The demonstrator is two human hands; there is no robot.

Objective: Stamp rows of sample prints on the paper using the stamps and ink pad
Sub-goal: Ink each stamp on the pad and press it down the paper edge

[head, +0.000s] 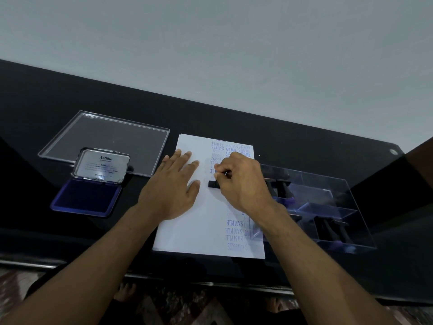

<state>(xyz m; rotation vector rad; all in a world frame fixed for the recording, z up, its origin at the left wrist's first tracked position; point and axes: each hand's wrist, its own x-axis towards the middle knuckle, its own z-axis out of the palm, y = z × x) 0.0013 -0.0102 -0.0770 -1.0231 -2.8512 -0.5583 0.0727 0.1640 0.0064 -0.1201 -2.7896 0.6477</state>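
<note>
White paper (pixel 187 228) lies flat on the dark desk, printed along its right side with blue rows reading SAMPLE and AIR MAIL. A black stamp (pixel 213 184) stands on the paper, base down, left of those rows. Left of the paper sits the open ink pad (pixel 86 198), blue pad exposed, its lid (pixel 102 165) raised. Right of the paper, more stamps (pixel 331 229) sit in a clear case.
</note>
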